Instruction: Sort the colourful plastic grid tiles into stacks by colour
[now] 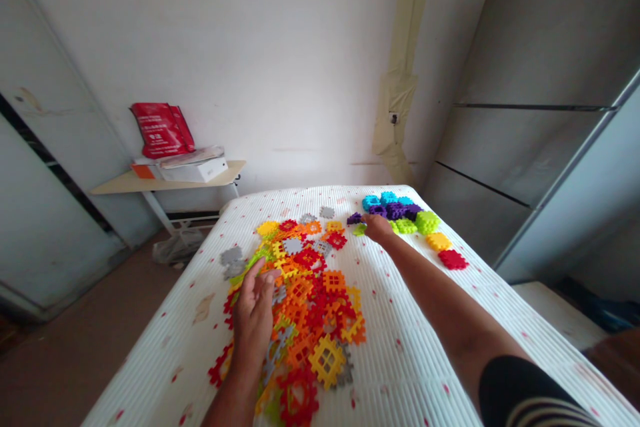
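A large heap of plastic waffle-grid building tiles (310,293) in red, orange, yellow and grey lies on a white ribbed mattress (415,340). My left hand (253,313) rests on the heap's left side, fingers spread, with nothing visible in it. My right hand (379,228) reaches far across, fingers bunched, next to a small purple tile (355,218) and a lime green tile (359,229). Just beyond it stand sorted groups of purple tiles (393,211), blue tiles (380,200) and green tiles (417,222).
Yellow and red tiles (445,250) lie at the mattress's right side. Its left edge drops to a brown floor (75,347). Behind stands a shelf (165,183) holding a white box and red bag. A white wall lies beyond; grey cabinet doors flank both sides.
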{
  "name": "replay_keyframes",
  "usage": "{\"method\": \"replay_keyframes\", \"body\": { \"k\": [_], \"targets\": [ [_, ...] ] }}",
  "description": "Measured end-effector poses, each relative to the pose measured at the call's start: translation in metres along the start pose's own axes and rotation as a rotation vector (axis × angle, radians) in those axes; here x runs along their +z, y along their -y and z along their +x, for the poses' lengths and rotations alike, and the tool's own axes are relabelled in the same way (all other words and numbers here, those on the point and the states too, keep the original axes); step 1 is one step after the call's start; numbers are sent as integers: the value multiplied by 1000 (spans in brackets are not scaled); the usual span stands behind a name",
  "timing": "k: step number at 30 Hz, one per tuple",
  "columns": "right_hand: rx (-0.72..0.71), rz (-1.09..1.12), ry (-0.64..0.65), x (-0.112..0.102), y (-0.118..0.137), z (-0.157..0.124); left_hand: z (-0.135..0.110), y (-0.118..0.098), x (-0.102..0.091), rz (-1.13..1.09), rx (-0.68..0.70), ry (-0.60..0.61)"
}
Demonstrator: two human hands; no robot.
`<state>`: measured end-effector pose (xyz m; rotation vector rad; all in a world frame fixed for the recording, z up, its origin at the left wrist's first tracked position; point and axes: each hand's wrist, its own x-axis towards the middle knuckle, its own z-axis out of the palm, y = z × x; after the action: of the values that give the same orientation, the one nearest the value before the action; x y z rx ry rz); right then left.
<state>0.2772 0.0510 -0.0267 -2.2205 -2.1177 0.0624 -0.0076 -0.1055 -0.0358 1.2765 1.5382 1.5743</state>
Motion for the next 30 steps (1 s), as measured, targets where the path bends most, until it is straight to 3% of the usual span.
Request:
{"method": "replay_keyframes", "body": {
  "k": [12, 30],
  "targets": [
    [4, -6, -19, 1, -11, 3, 1, 3, 0, -2, -7, 8],
    [19, -29, 21, 7, -8, -2, 1, 3, 0, -13, 4, 14]
  ]
}}
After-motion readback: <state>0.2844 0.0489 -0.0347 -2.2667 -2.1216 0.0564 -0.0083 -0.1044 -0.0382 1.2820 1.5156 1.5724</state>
